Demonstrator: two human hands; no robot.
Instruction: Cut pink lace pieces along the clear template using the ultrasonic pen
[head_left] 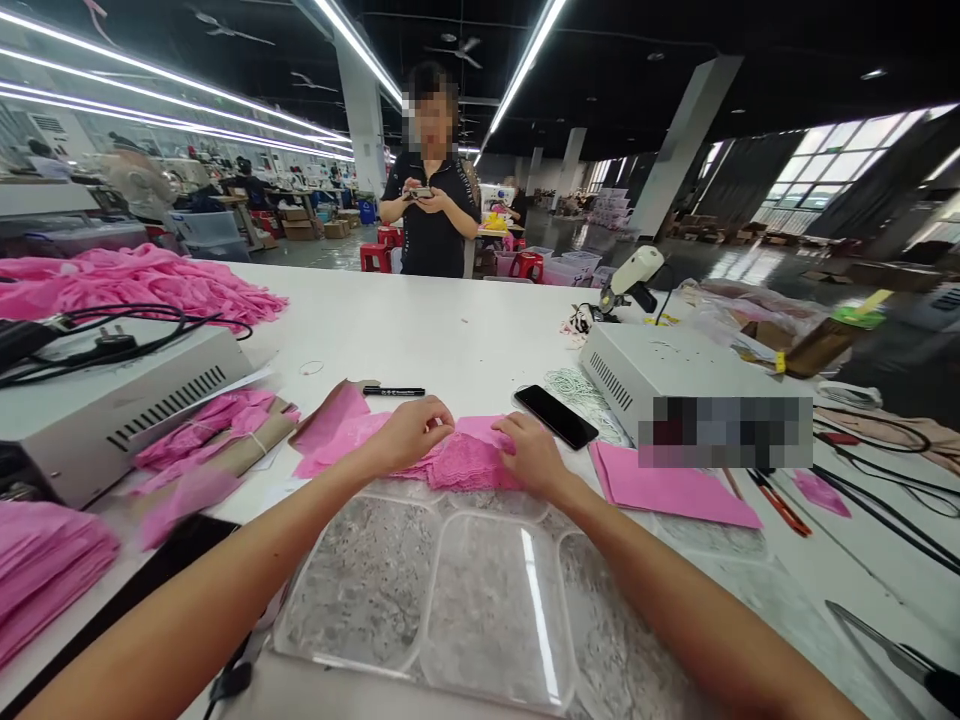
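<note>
Pink lace fabric (474, 463) lies in front of me at the back edge of a clear plastic sheet with rounded panels (491, 610). My left hand (412, 432) is at its upper left, thumb and fingertips pinched together on the fabric. On the other side my right hand (531, 450) has its fingers curled over the fabric's right edge. Flat pink pieces (341, 425) are spread beneath and to the left. A black marker (394, 391) lies just beyond my left hand, and a black phone (556, 416) is beside my right.
Grey metal boxes (694, 365) flank the work area, with cables. Pink fabric piles (135, 280) lie at the left. To the right are folded pink sheets (675, 484), an orange-handled tool (781, 503) and scissors (885, 640). Across the table stands a person (431, 215) holding a phone.
</note>
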